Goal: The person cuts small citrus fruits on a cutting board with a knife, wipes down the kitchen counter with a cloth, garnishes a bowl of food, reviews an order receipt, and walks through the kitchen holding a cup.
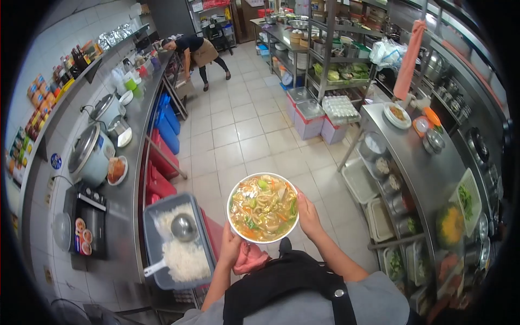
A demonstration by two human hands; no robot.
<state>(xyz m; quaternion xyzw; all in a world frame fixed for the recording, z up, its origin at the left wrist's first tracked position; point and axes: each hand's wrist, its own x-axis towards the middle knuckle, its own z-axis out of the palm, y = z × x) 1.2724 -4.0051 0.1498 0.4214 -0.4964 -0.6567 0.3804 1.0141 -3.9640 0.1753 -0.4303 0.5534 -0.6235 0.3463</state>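
A white bowl (262, 208) full of noodle soup with vegetables is held level in front of my body. My left hand (231, 246) grips its lower left rim, with a pink cloth (250, 258) hanging just beneath. On the right side of the bowl, my right hand (309, 216) holds the rim. The undersides of the bowl and the fingers beneath it are hidden. To the left of the bowl is a grey tub (150, 216) of white rice, with a metal bowl (184, 227) and a white scoop handle (155, 267) in it.
A steel counter (127, 216) with rice cookers runs along the left. Another person (197, 51) bends at its far end. On the right stands a steel table (403, 141) with a plate of food (397, 115). Tiled floor (233, 130) lies between, with lidded boxes (309, 115) beside the shelves.
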